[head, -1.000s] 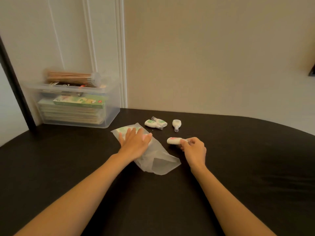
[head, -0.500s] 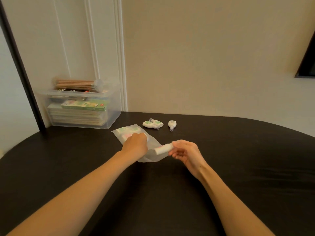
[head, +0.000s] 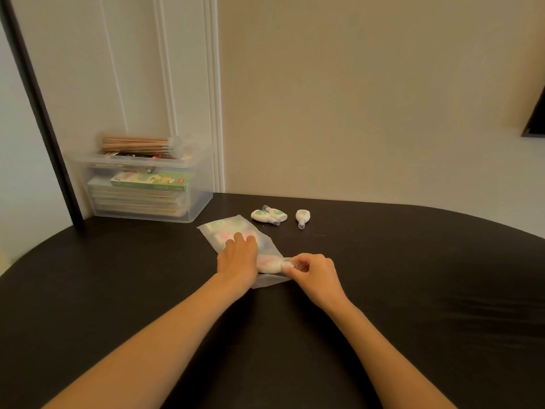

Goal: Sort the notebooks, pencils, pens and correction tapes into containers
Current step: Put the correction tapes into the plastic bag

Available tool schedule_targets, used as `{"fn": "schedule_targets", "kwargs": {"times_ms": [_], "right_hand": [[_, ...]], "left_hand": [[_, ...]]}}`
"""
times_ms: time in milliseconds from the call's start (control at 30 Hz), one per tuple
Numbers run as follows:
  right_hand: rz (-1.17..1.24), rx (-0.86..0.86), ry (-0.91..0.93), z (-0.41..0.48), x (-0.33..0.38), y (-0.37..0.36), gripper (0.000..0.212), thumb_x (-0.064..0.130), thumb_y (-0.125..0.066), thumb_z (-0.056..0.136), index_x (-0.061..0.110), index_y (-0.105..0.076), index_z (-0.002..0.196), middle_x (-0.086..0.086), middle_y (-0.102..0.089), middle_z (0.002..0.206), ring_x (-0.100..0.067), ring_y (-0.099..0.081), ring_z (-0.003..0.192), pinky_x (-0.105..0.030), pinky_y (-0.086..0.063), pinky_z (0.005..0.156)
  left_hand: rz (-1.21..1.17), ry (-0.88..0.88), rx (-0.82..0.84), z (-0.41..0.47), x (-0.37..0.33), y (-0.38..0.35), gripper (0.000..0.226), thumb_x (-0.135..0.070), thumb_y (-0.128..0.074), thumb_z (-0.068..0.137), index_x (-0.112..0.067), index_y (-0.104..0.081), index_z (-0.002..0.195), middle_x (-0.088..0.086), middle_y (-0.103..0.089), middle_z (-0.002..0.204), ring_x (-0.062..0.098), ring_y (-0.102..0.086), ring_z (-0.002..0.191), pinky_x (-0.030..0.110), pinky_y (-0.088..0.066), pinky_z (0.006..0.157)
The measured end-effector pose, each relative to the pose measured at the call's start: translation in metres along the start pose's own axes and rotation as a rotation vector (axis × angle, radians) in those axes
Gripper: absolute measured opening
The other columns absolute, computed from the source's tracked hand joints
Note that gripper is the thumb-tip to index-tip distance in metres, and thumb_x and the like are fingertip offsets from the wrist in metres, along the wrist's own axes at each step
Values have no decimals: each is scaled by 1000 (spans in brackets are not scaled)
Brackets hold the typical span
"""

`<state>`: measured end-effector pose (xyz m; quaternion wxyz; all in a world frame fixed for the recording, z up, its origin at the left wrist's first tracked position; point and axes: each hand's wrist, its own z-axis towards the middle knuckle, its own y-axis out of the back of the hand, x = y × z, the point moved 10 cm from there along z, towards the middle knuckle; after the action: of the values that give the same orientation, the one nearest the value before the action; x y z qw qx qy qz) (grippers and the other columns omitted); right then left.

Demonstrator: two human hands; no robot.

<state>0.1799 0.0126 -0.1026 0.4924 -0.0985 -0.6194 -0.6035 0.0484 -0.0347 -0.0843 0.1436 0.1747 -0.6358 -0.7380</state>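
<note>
A frosted plastic pouch (head: 227,231) lies on the black table (head: 413,290) with several correction tapes showing through it. My left hand (head: 237,256) grips the pouch near its open end. My right hand (head: 312,274) pinches a white and pink correction tape (head: 269,265) that is mostly inside the pouch mouth. Two correction tapes (head: 269,216) lie together behind the pouch, and a third correction tape (head: 302,217) lies just to their right.
A clear plastic box (head: 147,187) stands at the back left against the wall, holding stacked notebooks, a green carton and a tube of pencils (head: 141,144) on top. A dark post (head: 41,107) rises at the left. The table's curved edge runs near left.
My right hand picked the pink correction tape off the table, carried it left and pushed it into the pouch mouth. My left hand went from lying flat on the pouch to gripping it.
</note>
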Motion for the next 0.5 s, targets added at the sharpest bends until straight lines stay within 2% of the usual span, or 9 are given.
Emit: {"fn": "schedule_targets", "kwargs": {"times_ms": [67, 167, 233, 333, 500], "right_hand": [[-170, 34, 31, 1, 4, -4, 24, 24, -59, 90, 14, -66, 111, 3, -59, 92, -6, -51, 81, -16, -42, 69], [-295, -30, 92, 2, 13, -3, 26, 29, -57, 92, 15, -65, 111, 5, -47, 99, -6, -39, 93, -18, -36, 76], [-290, -118, 120, 1, 19, 2, 28, 32, -59, 90, 16, -66, 112, 6, -41, 111, -6, -36, 102, -17, -35, 81], [-243, -219, 175, 2, 36, 2, 27, 31, -62, 88, 17, -68, 110, 4, -33, 140, -10, -30, 127, -24, -33, 100], [-233, -245, 167, 16, 59, -11, 22, 30, -59, 90, 18, -70, 106, 3, -23, 152, -11, -12, 140, -28, -16, 112]], "left_hand": [[18, -20, -31, -2, -1, -1, 35, -16, -53, 94, -12, -45, 128, 10, -41, 130, 23, -43, 118, 29, -42, 87], [-42, 0, -89, -1, 5, 5, 28, -18, -53, 94, -12, -50, 121, 8, -46, 125, 20, -46, 113, 27, -43, 84], [-106, 27, -134, 0, 10, 15, 25, -17, -53, 94, -11, -51, 118, 7, -48, 121, 20, -49, 109, 27, -43, 80], [-146, 31, -191, 1, 14, 30, 32, -17, -58, 91, -11, -50, 121, 6, -49, 122, 19, -51, 109, 28, -45, 82], [-141, -9, -253, 2, 12, 53, 37, -14, -58, 90, -9, -46, 124, 7, -47, 122, 19, -50, 112, 28, -43, 85]]}}
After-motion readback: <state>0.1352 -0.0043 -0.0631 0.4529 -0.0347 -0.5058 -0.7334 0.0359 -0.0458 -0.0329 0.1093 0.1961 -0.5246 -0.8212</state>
